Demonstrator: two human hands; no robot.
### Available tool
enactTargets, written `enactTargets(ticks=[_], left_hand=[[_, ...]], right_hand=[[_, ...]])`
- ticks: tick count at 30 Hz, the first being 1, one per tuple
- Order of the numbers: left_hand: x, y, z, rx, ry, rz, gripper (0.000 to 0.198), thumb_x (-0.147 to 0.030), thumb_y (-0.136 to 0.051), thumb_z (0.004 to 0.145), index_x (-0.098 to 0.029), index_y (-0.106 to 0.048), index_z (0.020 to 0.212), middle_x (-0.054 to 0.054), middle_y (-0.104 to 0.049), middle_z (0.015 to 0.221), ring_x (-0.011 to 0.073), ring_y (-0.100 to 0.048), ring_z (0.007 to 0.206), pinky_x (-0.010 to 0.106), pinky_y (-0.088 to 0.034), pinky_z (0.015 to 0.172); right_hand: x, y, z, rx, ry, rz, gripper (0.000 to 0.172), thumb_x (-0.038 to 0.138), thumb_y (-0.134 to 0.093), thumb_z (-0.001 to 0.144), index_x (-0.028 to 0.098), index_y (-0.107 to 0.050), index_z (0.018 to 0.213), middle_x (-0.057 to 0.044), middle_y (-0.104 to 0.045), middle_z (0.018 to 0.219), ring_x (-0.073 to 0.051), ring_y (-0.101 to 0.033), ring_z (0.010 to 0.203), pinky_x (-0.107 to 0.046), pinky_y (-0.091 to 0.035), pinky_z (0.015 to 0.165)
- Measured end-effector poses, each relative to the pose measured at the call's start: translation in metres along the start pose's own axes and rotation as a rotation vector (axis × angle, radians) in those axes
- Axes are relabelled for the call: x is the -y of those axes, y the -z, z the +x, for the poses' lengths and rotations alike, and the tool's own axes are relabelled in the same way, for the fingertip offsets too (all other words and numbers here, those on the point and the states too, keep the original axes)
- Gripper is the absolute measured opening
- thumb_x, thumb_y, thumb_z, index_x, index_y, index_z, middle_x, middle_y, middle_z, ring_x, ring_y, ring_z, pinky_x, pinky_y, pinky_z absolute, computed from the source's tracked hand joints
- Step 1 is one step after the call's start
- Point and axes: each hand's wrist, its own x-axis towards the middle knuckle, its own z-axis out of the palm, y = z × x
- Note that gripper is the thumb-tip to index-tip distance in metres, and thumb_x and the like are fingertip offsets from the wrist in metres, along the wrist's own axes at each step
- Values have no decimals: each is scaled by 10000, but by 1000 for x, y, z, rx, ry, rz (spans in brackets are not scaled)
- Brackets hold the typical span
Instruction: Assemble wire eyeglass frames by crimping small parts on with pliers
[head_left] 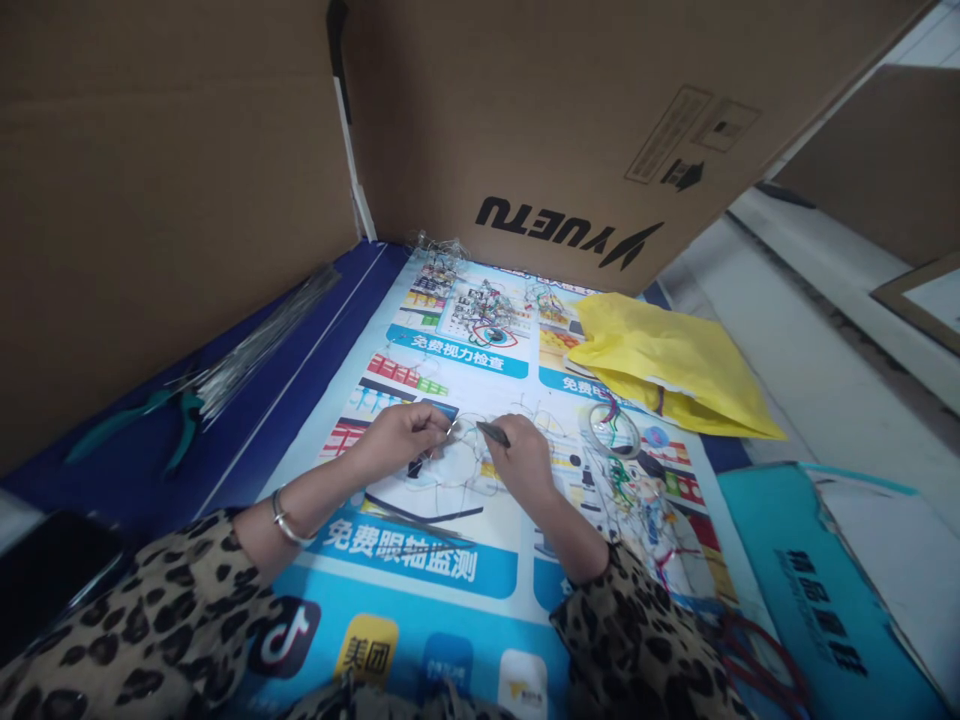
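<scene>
My left hand (401, 435) is closed in a pinch on a thin wire piece (459, 432) over the printed poster (420, 570). My right hand (525, 462) is closed round a small dark tool (493, 433) whose tip meets the wire between the two hands. Loops of thin white wire (457, 480) lie on the poster just below both hands. A silver bracelet (283, 518) sits on my left wrist, and both arms wear leopard-print sleeves.
Teal-handled pliers (161, 412) and a bundle of metal rods (262, 345) lie at the left on the blue surface. A yellow bag (667, 365) lies to the right, a teal bag (825, 600) nearer. Coloured wire pieces (637, 500) are piled beside my right hand. Cardboard walls (525, 120) stand behind.
</scene>
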Motion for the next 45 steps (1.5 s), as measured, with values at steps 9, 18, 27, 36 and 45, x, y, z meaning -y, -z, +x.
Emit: enactTargets(ticks=[9,18,27,36,45], left_hand=[[-4,3,-2,55,-6,-87,137,-249,-568,738,-123,-592,787,2,-601,569,74,-487,463,181,-369,434],[-2,4,-3,59,8,-136,186,-248,-558,757,-132,-595,897,-1,-614,578,88,-537,505,182,-381,463],[2,5,-2,58,-14,-197,233,-290,-583,762,-126,-565,926,10,-622,612,109,-575,550,191,-389,467],[3,7,-2,77,-41,-227,190,-294,-529,801,-136,-580,893,26,-641,642,101,-565,564,185,-391,480],[5,7,-2,107,-61,-212,193,-295,-528,805,-147,-585,914,34,-648,651,110,-579,585,184,-396,490]], right_hand=[[0,0,0,3,6,39,139,233,-492,799,207,-590,704,-33,-602,695,-172,-554,712,-274,-428,660],[-2,-1,-2,2,6,80,153,269,-495,813,204,-589,713,-33,-599,700,-170,-555,713,-277,-429,665],[0,2,-3,-7,33,102,205,303,-487,841,193,-569,690,-25,-572,663,-161,-541,672,-267,-414,627],[-4,-2,-4,-6,80,72,168,289,-502,831,197,-572,709,-20,-580,674,-160,-541,676,-266,-414,625],[-5,-1,-4,5,76,62,141,267,-500,824,202,-573,722,-26,-586,692,-167,-549,695,-271,-423,639]])
